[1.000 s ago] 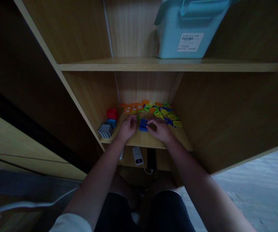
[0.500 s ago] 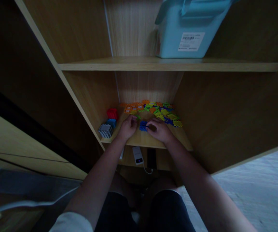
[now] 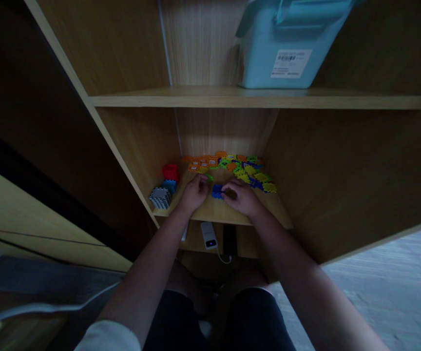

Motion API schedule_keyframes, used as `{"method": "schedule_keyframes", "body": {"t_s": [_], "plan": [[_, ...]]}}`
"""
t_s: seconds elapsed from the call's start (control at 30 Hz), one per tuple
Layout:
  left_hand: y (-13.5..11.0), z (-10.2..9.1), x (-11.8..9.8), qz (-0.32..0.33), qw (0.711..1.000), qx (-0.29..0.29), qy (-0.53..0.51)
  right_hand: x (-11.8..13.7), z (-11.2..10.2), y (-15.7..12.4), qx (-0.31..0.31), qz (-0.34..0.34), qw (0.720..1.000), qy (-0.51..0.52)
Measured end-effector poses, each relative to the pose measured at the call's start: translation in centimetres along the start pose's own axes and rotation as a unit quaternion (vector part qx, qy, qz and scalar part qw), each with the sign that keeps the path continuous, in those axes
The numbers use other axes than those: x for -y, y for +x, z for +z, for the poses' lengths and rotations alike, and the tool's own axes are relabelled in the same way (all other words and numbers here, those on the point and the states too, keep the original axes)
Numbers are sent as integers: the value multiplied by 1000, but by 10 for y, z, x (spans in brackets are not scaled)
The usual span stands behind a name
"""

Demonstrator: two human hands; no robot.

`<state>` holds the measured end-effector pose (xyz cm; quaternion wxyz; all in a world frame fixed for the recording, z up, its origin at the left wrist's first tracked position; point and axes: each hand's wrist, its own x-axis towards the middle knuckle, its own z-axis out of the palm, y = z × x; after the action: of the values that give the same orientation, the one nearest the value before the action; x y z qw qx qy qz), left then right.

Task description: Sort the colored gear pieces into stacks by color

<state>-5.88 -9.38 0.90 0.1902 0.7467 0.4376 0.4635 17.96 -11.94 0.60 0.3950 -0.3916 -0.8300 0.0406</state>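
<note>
A small stack of blue notched tiles sits on the lower shelf between my hands. My right hand bends over its right side, thumb and fingers closed on it. To the left, my left hand hovers low with loosely bent fingers and nothing visible in them. Its fingertips are next to a small green tile; I cannot tell whether they touch. Behind both hands lie loose interlocking tiles: orange ones at the back left and yellow ones mixed with green and blue at the right.
At the shelf's left side stand grey tiles, a blue stack and a red stack. A light-blue bin is on the upper shelf. Below lie a white device with a cable and a dark flat object.
Both hands keep nearly the same places. The blue stack looks slightly shifted under my right fingers; the other tiles have not moved.
</note>
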Motion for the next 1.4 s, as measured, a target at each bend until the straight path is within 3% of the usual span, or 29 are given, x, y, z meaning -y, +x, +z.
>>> {"method": "schedule_keyframes", "body": {"t_s": [0.3,0.53,0.63,0.7,0.8,0.87,1.0,1.1,1.17,1.27,1.4], "plan": [[0,-2,-3,1,1000,-1,2,2,-3,1,11,5,1000,-3],[0,-3,-4,-3,999,-35,31,-4,7,-7,-1,69,996,-56],[-5,-6,-11,-1,997,-62,54,-5,11,-8,7,78,994,-78],[-13,-9,-21,12,997,-41,60,-4,11,-8,10,81,994,-75],[-43,-12,-42,0,999,-17,47,-3,10,-7,14,77,995,-57],[-76,-13,-57,-5,1000,17,23,-2,10,-6,18,69,996,-48],[-163,-9,-76,-40,985,169,11,2,22,1,33,69,997,-30],[-226,-3,-74,-89,941,325,21,12,41,13,45,62,997,-20],[-256,1,-67,-106,915,389,23,22,55,25,41,70,996,-33],[-277,6,-57,-114,898,424,38,38,74,44,37,91,992,-74],[-277,12,-46,-124,868,478,51,52,90,66,51,96,988,-108]]}}
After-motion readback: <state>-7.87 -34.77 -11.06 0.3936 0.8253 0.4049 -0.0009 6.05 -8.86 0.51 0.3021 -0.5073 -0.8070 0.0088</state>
